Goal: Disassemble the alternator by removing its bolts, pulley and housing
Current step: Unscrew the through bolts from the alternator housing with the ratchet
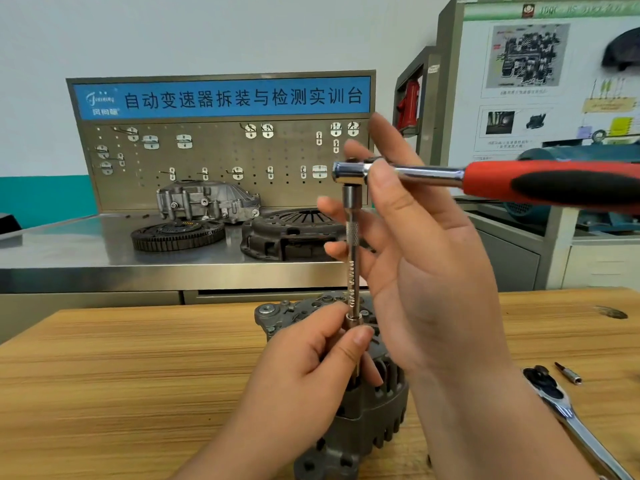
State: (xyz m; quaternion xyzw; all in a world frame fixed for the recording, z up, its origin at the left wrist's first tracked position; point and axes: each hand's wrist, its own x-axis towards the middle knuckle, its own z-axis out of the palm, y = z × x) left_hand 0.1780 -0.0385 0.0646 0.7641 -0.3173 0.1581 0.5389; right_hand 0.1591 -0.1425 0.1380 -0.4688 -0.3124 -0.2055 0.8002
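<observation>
Left hand [311, 368] pinches socket [353, 321]; right hand [426, 265] holds ratchet [485, 178].

A single view, worn on the person's head, sits close above the near edge of the wooden desk [138, 358] and faces forward and slightly down. The left hand [311, 368], right hand [426, 265], ratchet [433, 174], extension [353, 258] and alternator [374, 410] lie very near the lens. Past the far edge it takes in a steel desk [69, 251], a pegboard [214, 157] and a poster board [519, 81].
</observation>
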